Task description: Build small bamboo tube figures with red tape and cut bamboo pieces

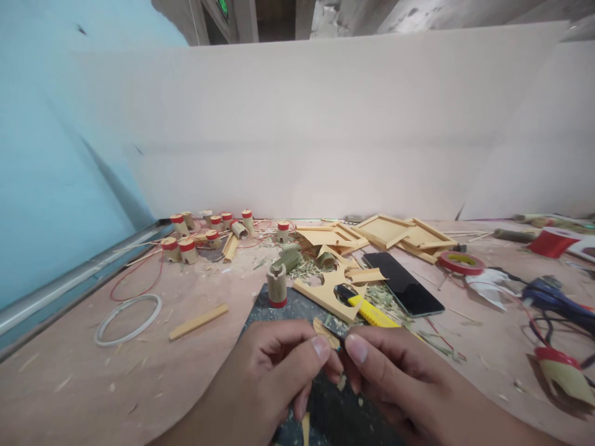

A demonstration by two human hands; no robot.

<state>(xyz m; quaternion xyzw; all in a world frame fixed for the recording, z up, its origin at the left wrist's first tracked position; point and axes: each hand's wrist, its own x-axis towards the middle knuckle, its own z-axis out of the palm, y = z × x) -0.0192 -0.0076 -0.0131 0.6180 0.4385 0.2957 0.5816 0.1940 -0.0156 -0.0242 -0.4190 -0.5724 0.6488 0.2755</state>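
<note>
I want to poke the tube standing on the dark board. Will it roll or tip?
Pushed low, the tube would probably slide, since it stands on one end. Poked near its notched top, it may tip, being taller than wide. Its round sides could let it roll once down.

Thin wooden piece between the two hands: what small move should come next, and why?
Perhaps the left hand should ease its fingertips back slightly on the thin wooden piece. The narrow dark piece pinched in the right hand seems to reach over the wood, close to those fingertips. I can't tell whether its edge is sharp, so a little room seems sensible.
</note>
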